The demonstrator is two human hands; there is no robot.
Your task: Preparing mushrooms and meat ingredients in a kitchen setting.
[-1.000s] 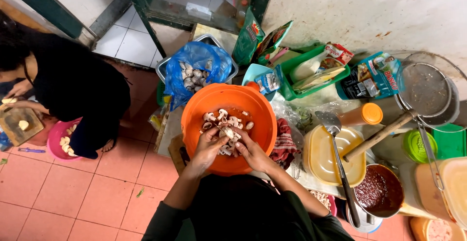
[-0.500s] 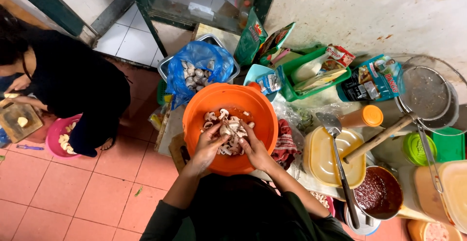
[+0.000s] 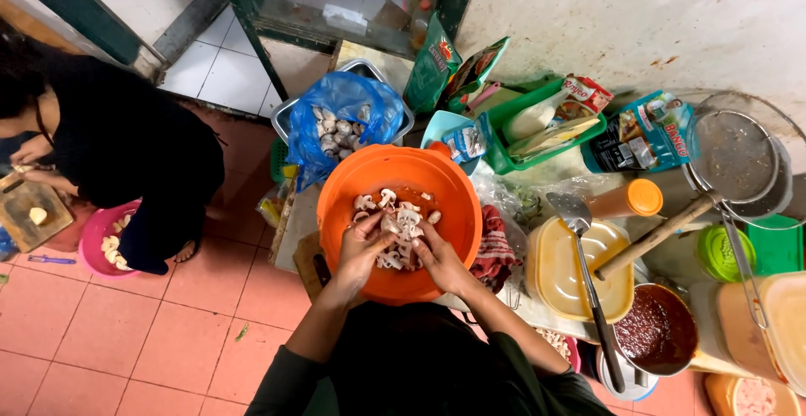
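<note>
Pink tiled floor (image 3: 126,332) carrying pink bowl (image 3: 94,244); low bench (image 3: 672,183) bearing orange basin (image 3: 437,183), green tray (image 3: 504,157), sauce pot (image 3: 656,332).

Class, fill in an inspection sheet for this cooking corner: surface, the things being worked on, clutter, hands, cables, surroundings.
Surface: pale stained counter, crowded along its near edge.
Job's things: orange basin holding sliced mushrooms.
Clutter: blue bag of whole mushrooms, green tray of packets, yellow tub with ladle, pot of red sauce, wire strainer.
Hands: left hand and right hand both in the basin, fingers among the slices; grip unclear.
Cables: nothing seen.
Surroundings: red tiled floor; a second person crouches by a pink bowl and cutting board.
</note>
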